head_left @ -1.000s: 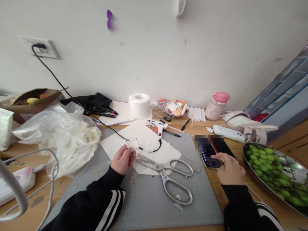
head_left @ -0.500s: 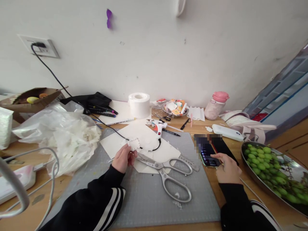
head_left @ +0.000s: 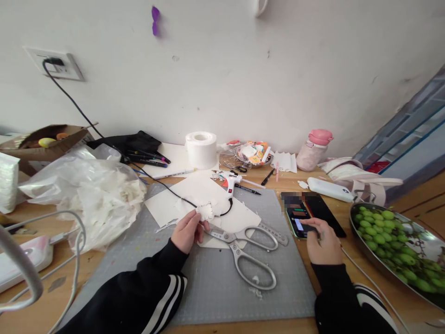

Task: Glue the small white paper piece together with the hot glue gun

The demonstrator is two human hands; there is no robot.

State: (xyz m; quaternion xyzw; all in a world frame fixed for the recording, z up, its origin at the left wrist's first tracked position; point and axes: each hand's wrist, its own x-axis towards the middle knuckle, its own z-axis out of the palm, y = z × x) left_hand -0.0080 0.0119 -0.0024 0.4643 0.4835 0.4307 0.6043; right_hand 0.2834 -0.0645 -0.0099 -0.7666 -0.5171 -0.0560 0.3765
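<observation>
Left hand (head_left: pixel 187 230) pinches a small white paper cutout (head_left: pixel 206 212) just left of the scissors (head_left: pixel 243 250); right hand (head_left: pixel 321 241), fingers loose, apparently taps the phone (head_left: pixel 298 221) to their right.

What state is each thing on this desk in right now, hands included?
Left hand: pinching a small white cutout.
Right hand: finger on the phone, screen lit.
Scissors: open, flat on the grey mat.
Glue gun: lying down, corded.
Pink bottle: capped.
Wall plug: plugged in.
</observation>
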